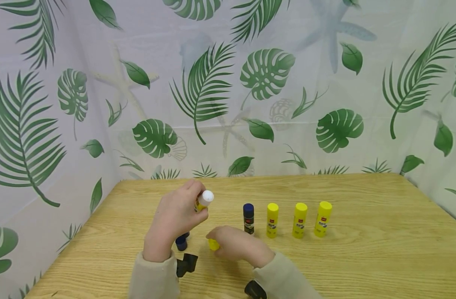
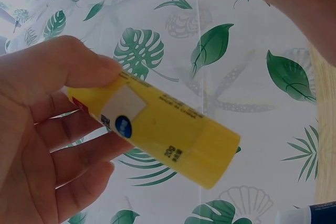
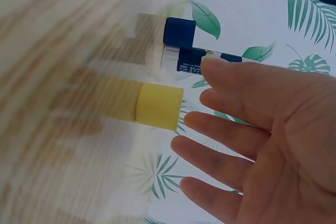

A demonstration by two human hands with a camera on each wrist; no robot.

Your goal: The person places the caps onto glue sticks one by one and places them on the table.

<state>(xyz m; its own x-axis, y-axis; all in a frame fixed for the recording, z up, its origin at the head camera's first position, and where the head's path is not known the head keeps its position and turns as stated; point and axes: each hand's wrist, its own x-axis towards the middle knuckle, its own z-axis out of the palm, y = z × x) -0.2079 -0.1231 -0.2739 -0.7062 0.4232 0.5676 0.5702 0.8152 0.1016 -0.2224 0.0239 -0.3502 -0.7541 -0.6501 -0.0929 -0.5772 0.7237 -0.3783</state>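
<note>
My left hand [image 1: 177, 214] grips a yellow glue stick [image 2: 157, 124] between thumb and fingers, raised over the table and tilted. Its white end [image 1: 207, 196] faces up in the head view. A small yellow cap [image 3: 160, 106] stands on the table beside my right hand [image 1: 237, 244]. In the right wrist view, that hand's fingers [image 3: 220, 129] are loosely extended, tips close to the cap, with nothing gripped. Beyond the yellow cap are a dark blue cap [image 3: 179, 33] and a dark blue glue stick [image 3: 190, 61] with a white end, partly hidden by my thumb.
To the right, a capped dark blue glue stick [image 1: 248, 218] and three capped yellow glue sticks [image 1: 272, 220] stand upright in a row on the wooden table [image 1: 381, 249]. A leaf-patterned cloth [image 1: 228, 83] hangs behind the table.
</note>
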